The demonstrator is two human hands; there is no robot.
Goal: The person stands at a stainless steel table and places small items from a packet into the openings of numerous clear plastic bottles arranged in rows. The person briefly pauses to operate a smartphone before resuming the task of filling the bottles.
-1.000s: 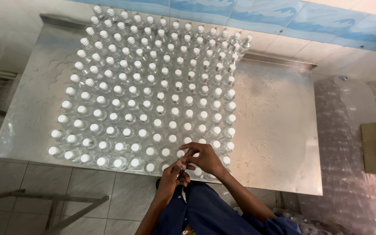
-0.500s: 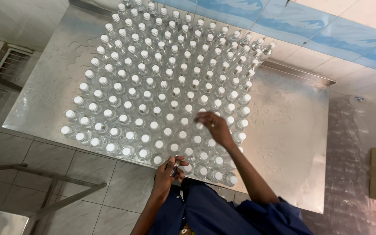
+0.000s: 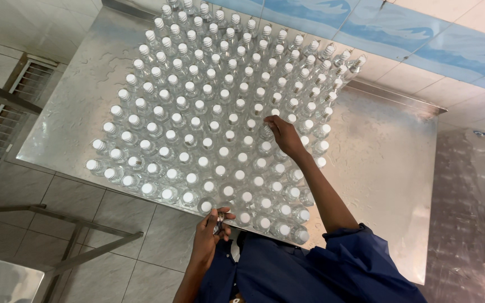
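— While I hold the head view steady, can you log the entry with me? Item one: what is being worked?

— Item one: clear bottles with white caps, standing upright in close rows on a steel table. The block fills the centre and upper middle of the frame. I count no gaps that I can be sure of.

— Item two: the hands?

— Right hand, arm stretched up from the lower right, sits mid-frame at the right part of the block. Its fingertips are pinched together on the top of one bottle. That bottle stands in its row, touching its neighbours. Left hand, lower centre, just off the near edge of the table, is curled closed around a small item.

— Step in hand, by your reading?

— I judge it a bottle-by-bottle pass, with the right hand at a cap in the middle rows. Any further move there calls for a fine grip on one cap only, since the necks stand so close that a wide reach would knock the next ones.

— Item three: what can't be logged?

— The small item is mostly covered by fingers; I see a dark and shiny glint, nothing more. I cannot tell whether the pinched cap is tight, loose or being turned. The near right rows are partly hidden under the forearm and the blue sleeve. The far rows are cut off at the top edge.
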